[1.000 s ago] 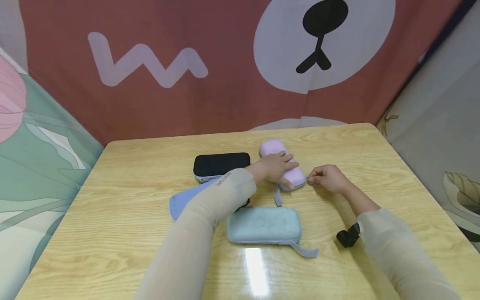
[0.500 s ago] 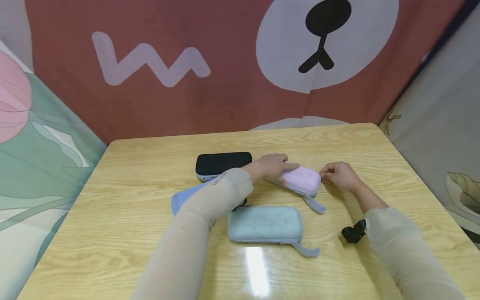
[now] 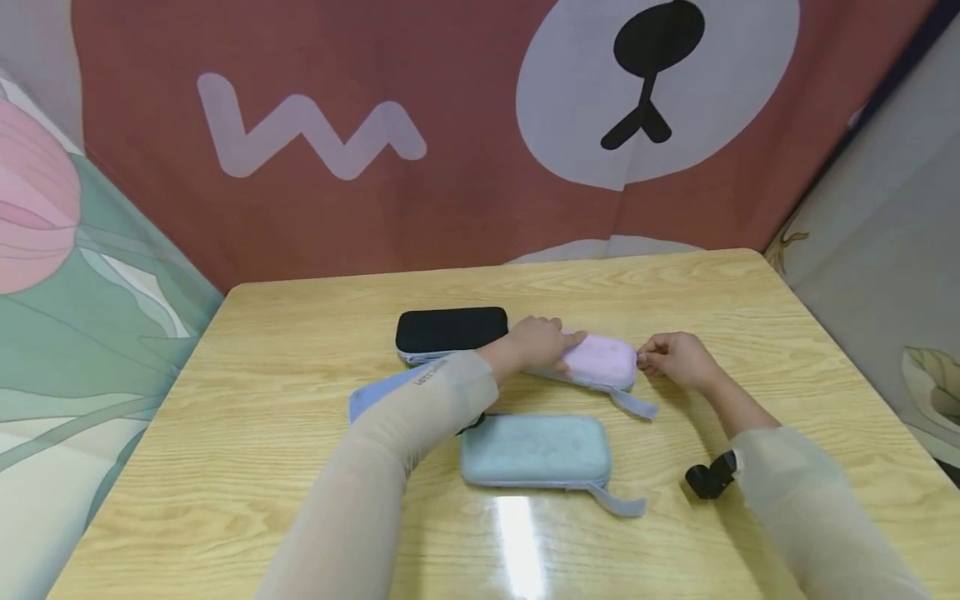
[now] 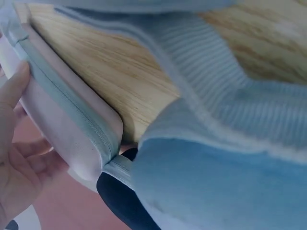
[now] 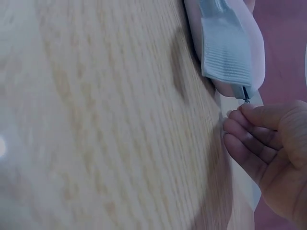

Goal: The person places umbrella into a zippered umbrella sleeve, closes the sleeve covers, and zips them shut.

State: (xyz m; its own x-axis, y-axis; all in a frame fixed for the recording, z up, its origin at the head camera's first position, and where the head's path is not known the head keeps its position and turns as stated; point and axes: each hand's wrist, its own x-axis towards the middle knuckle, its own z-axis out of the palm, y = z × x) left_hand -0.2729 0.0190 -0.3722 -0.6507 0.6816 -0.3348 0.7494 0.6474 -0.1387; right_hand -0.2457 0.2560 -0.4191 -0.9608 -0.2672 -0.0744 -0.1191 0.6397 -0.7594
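A lilac zip case [image 3: 603,360] lies on the table with its grey wrist strap [image 3: 634,405] sticking out at the right front. My left hand [image 3: 536,343] grips its left part, with the thumb along the near side and the fingers at the far side. In the left wrist view the zipper tape [image 4: 72,103] runs along the case's side. At the right end my right hand [image 3: 681,360] pinches the small metal zipper pull [image 5: 246,96] between thumb and fingertips. Whether the zipper is parted cannot be made out.
A pale teal zip case [image 3: 536,450] with a strap lies nearer the front. Behind my left forearm are a black zip case [image 3: 450,330] and a blue case [image 3: 384,392], partly covered by the sleeve. A patterned cloth [image 3: 450,217] hangs behind the wooden table [image 3: 285,350].
The lilac case has turned from slanting away to lying nearly crosswise, its strap end swinging right. My left hand went from flat on top to gripping its left part; the right hand shifted slightly right.
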